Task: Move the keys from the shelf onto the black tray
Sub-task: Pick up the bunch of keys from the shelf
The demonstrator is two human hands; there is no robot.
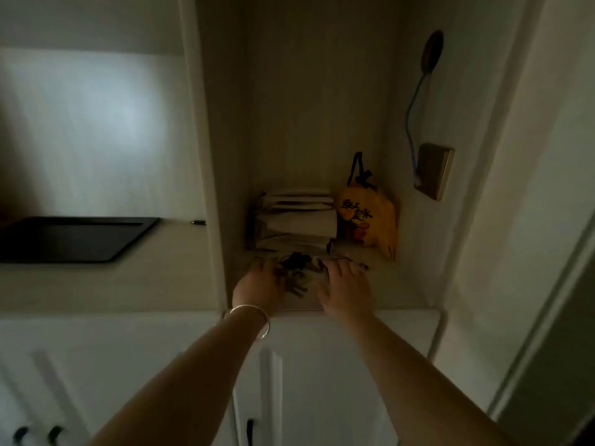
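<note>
A dark bunch of keys (295, 271) lies at the front of a pale shelf niche (380, 291). My left hand (261, 284), with a silver bangle on its wrist, rests against the left side of the bunch. My right hand (342, 284) lies on the right side of it, fingers spread. Both hands touch the keys; the picture is too dim and blurred to show whether either has a grip. The black tray (74, 239) sits on the counter to the left, outside the niche, with nothing on it.
Behind the keys stands a stack of folded paper bags (297, 220), and a yellow printed pouch (370, 220) leans to their right. A wall switch box (434, 170) with a blue cord hangs on the niche's right wall. A vertical panel (212, 188) separates niche and counter.
</note>
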